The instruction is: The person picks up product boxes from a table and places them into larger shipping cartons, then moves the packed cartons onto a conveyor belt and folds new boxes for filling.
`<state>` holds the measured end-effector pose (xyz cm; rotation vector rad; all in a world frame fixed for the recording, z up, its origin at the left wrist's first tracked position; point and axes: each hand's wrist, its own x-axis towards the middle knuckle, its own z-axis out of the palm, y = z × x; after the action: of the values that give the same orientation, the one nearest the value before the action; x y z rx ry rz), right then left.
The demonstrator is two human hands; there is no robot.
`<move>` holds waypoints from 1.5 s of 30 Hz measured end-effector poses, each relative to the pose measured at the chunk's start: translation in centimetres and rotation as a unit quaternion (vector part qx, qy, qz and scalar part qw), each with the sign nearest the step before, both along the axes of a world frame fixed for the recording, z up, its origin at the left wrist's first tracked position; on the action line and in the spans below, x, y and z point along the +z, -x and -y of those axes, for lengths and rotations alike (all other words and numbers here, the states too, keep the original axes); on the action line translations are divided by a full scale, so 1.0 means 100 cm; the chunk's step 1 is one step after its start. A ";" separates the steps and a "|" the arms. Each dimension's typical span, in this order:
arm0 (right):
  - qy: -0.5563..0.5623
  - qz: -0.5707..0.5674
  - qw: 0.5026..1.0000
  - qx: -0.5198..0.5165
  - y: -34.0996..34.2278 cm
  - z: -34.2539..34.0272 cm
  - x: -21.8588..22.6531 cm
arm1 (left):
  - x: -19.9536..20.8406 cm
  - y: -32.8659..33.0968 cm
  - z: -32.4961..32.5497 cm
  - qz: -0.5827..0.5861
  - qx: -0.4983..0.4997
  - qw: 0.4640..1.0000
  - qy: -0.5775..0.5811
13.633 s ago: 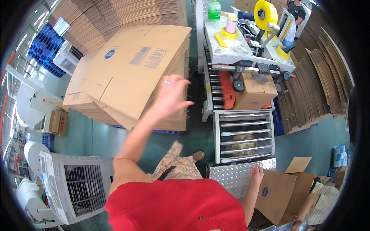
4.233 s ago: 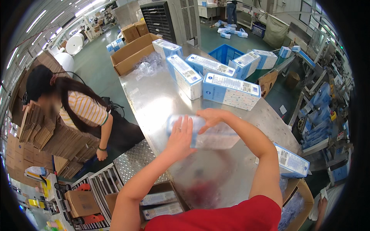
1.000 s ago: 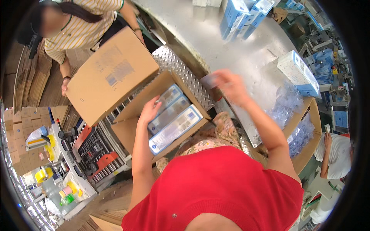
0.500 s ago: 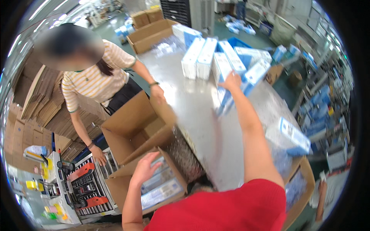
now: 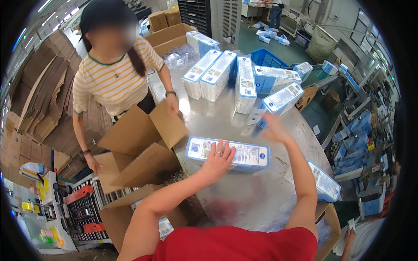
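Observation:
A long white-and-blue box (image 5: 248,153) lies on the metal table in front of me. My left hand (image 5: 217,162) rests on its left half, fingers spread over the top face. Beyond the box's right end, my right hand (image 5: 275,129) hovers slightly blurred with its fingers apart, holding nothing. Close to it is another white-and-blue box (image 5: 283,98) at an angle. More of these stand at the far side, among them an upright box (image 5: 246,82). Left of the table, a co-worker's hands touch an empty brown carton (image 5: 130,130).
Below that carton, an open carton (image 5: 117,222) holds boxes, partly hidden by my left arm. A blue crate (image 5: 265,57) stands past the table's far edge. One box (image 5: 322,180) lies at the right edge, above a carton (image 5: 333,222) with clear plastic. Roller conveyor (image 5: 82,209) at lower left.
A box now lies across the table before me. My left hand has moved from above the filled carton onto it; my right hand has drawn back nearer. The co-worker's empty carton has shifted and tilted.

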<state>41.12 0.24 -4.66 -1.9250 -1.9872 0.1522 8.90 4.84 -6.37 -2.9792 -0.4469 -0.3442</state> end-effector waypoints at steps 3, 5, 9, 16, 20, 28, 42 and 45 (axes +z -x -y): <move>-0.006 0.245 0.955 -0.170 -0.080 -0.042 -0.001 | 0.007 -0.011 -0.007 -0.023 -0.017 0.999 0.026; 0.034 0.293 0.934 -0.200 -0.095 -0.058 0.002 | 0.016 -0.013 -0.020 -0.033 -0.029 0.997 0.062; 0.183 0.243 0.944 -0.128 -0.046 -0.104 0.020 | 0.021 -0.005 -0.030 -0.019 -0.026 0.994 0.101; 0.019 0.123 0.989 0.081 0.082 -0.052 0.000 | 0.015 0.004 0.003 -0.057 0.019 0.997 0.056; 0.083 0.081 0.992 0.039 0.083 -0.039 -0.008 | 0.010 -0.009 0.019 0.027 0.034 0.987 0.152; -0.059 -0.048 0.996 0.041 0.137 -0.014 0.077 | 0.079 0.137 0.021 0.198 0.033 0.968 0.149; -0.136 -0.872 0.470 0.033 0.394 0.012 0.071 | 0.046 0.548 0.109 0.808 0.149 0.181 0.541; -0.062 -0.873 0.480 0.062 0.442 0.021 0.078 | 0.037 0.590 0.129 0.834 0.150 0.136 0.514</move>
<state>-3.08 -1.81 3.16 -0.4935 -0.4880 1.2924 -50.09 -8.02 -2.65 0.1035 0.6264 1.7349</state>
